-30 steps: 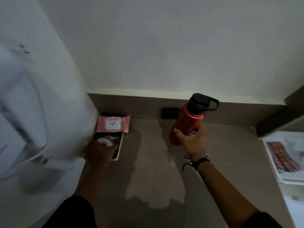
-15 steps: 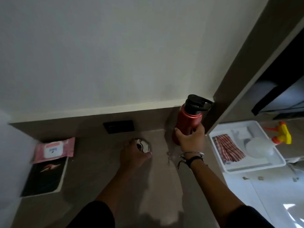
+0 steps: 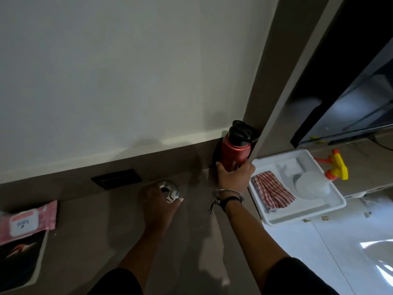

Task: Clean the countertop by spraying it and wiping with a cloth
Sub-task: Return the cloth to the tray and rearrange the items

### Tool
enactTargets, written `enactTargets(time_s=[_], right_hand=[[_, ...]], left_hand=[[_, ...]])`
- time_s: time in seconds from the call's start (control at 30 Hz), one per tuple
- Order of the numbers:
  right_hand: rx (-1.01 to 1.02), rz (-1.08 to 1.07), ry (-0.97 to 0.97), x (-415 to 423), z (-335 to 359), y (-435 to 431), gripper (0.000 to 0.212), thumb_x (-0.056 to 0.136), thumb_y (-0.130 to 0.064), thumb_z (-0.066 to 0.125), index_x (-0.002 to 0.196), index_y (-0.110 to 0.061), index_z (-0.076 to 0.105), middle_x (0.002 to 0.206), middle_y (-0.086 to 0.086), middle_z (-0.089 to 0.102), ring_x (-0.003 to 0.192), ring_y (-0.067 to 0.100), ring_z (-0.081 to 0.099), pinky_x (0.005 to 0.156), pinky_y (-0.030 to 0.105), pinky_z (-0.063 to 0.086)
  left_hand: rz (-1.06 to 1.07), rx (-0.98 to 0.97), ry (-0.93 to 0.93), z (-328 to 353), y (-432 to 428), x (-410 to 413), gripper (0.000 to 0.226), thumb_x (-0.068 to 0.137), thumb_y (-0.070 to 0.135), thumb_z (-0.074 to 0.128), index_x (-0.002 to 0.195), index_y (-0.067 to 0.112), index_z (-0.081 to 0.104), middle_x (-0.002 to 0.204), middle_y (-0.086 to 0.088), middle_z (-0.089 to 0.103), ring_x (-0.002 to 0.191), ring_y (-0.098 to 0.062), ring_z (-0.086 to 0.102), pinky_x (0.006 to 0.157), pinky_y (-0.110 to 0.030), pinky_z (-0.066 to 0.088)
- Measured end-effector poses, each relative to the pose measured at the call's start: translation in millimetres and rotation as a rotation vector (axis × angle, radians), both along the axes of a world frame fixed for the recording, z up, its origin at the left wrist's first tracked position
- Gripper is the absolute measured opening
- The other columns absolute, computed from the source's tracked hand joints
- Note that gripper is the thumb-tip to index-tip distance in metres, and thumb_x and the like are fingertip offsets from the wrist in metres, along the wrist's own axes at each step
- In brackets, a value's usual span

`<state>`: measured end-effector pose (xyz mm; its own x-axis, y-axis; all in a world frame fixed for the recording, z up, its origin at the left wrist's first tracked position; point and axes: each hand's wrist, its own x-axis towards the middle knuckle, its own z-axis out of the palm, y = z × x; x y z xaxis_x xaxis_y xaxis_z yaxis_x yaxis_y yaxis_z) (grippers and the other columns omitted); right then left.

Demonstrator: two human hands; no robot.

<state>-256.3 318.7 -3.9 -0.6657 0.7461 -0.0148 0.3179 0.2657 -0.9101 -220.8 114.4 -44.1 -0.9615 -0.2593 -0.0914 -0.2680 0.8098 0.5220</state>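
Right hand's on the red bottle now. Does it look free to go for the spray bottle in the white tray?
Probably yes, once it lets go. The right hand grips the red bottle in the corner. The spray bottle lies uncovered in the white tray just to its right, beside the striped cloth, nothing between.

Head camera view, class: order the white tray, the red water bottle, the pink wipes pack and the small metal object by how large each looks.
1. white tray
2. red water bottle and pink wipes pack: look alike; the pack is cut off by the frame edge, so unranked
3. small metal object, partly covered by the left hand
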Motion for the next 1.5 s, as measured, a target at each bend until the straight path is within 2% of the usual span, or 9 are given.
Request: enactTargets(time_s=[0.2,0.37,0.53,0.6,0.73,0.87,1.03,1.3,1.5], right_hand=[[0.014,-0.071,0.003,-10,-4,-6,0.077,0.065,-0.041,0.085,0.125,-0.019,0.041,0.128,0.006,0.042,0.11,0.025,0.054,0.087,0.038,0.049],[0.113,-0.086,-0.166,-5,-1,-5,0.096,0.06,-0.045,0.087,0.136,-0.018,0.034,0.13,0.012,0.041,0.119,0.031,0.046,0.09,0.047,0.048],[0.233,-0.089,-0.214,28,10,-62,0.083,0.063,-0.035,0.08,0.132,-0.01,0.041,0.124,0.019,0.046,0.112,0.041,0.048,0.09,0.05,0.048],[0.274,0.08,-0.114,50,9,-107,0.063,0.068,-0.026,0.078,0.121,-0.004,0.052,0.118,0.022,0.051,0.107,0.042,0.051,0.09,0.048,0.046],[0.526,0.756,0.078,73,9,-231,0.028,0.08,-0.027,0.062,0.101,-0.009,0.065,0.099,0.011,0.063,0.096,0.029,0.055,0.086,0.04,0.043],[0.414,1.232,-0.07,62,14,-363,0.056,0.07,-0.036,0.073,0.122,-0.018,0.06,0.121,0.007,0.062,0.111,0.029,0.058,0.094,0.037,0.047],[0.759,1.571,-0.22,22,-7,-476,0.085,0.08,-0.056,0.066,0.149,-0.02,0.032,0.153,0.013,0.032,0.138,0.033,0.031,0.113,0.043,0.03],[1.023,1.532,-0.246,4,-33,-515,0.084,0.074,-0.055,0.068,0.146,-0.026,0.036,0.137,0.015,0.046,0.125,0.036,0.043,0.102,0.044,0.034],[0.68,1.125,-0.267,54,-16,-453,0.073,0.071,-0.063,0.06,0.128,-0.021,0.046,0.117,0.007,0.057,0.102,0.029,0.055,0.086,0.041,0.046]], left_hand=[[-0.001,0.058,-0.022,-3,-3,1,0.126,0.063,0.063,0.082,0.155,0.006,0.018,0.157,-0.02,0.03,0.143,-0.036,0.031,0.111,-0.046,0.038],[-0.031,0.177,-0.033,-1,-10,0,0.132,0.063,0.065,0.081,0.157,0.01,0.007,0.163,-0.015,0.019,0.147,-0.033,0.025,0.113,-0.042,0.037],[0.039,0.101,0.13,21,-40,13,0.085,0.085,0.05,0.068,0.147,-0.001,0.038,0.15,-0.025,0.042,0.137,-0.039,0.043,0.113,-0.046,0.036],[0.079,0.021,0.243,29,-78,25,0.063,0.086,0.038,0.064,0.133,-0.003,0.056,0.134,-0.027,0.057,0.124,-0.043,0.056,0.105,-0.051,0.044],[0.164,-0.06,0.298,40,-199,56,0.049,0.095,0.034,0.056,0.134,0.003,0.055,0.137,-0.022,0.057,0.128,-0.037,0.053,0.106,-0.049,0.044],[0.377,-0.08,0.252,43,-311,85,0.049,0.092,0.023,0.06,0.134,-0.001,0.055,0.136,-0.026,0.057,0.127,-0.041,0.053,0.108,-0.049,0.041],[0.366,-0.137,0.181,42,-367,112,0.045,0.09,0.021,0.046,0.132,0.005,0.053,0.129,-0.017,0.06,0.12,-0.036,0.055,0.103,-0.048,0.043],[0.405,-0.075,0.204,23,-371,114,0.039,0.091,0.015,0.051,0.126,0.001,0.057,0.128,-0.02,0.06,0.119,-0.038,0.055,0.102,-0.048,0.042],[0.405,-0.039,0.36,19,-340,113,0.036,0.097,0.019,0.051,0.127,-0.001,0.06,0.129,-0.023,0.061,0.119,-0.039,0.056,0.102,-0.051,0.045]])
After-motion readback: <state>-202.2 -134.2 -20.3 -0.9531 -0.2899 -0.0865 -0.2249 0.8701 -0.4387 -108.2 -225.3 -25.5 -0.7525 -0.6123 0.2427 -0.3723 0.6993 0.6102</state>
